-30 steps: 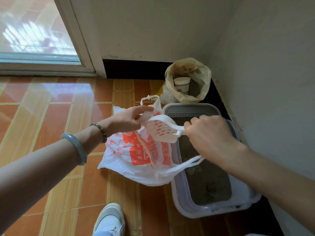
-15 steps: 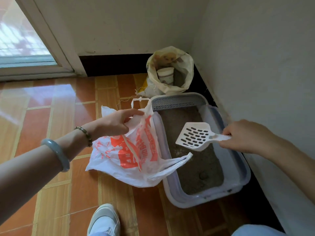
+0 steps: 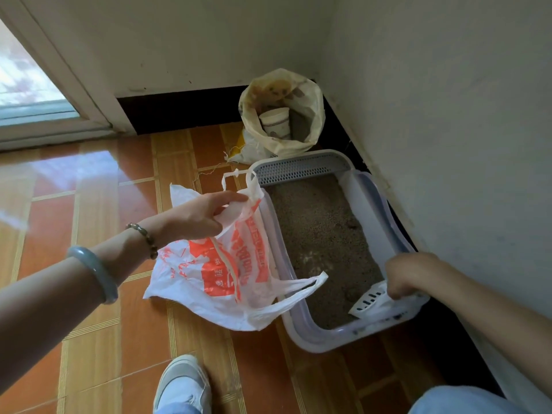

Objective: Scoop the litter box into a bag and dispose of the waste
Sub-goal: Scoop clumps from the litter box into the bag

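**Scoop low at the near end, bag waiting to its left**

Nearest me, 1 shoe (image 3: 182,383) stands on the tiled floor (image 3: 89,339). Just past it is the near end of the 1 litter box (image 3: 301,336), and there my right grip (image 3: 409,273) is curled round the handle of the 1 scoop (image 3: 369,303). Its slotted head points left and down into the litter (image 3: 319,240) by the near wall. I cannot tell whether anything lies on it.

The box's long axis runs away from me along the wall (image 3: 463,144) on my right. The 1 bag (image 3: 215,273), white with red print, lies on the floor to the left of the scoop, resting against the box's left rim, with 1 loose handle draped over that rim. My judgement: a loaded scoop has to travel left across the box's short width, so the right grip does the carrying.

Further out, my left grip (image 3: 203,216) pinches the bag's upper edge between thumb and fingers and holds the mouth up. That wrist wears 2 bracelets, 1 bangle (image 3: 95,273) and 1 string of beads (image 3: 143,237).

Farthest, in the corner beyond the box, stands 1 open sack (image 3: 310,124) with 1 cup (image 3: 276,122) inside.
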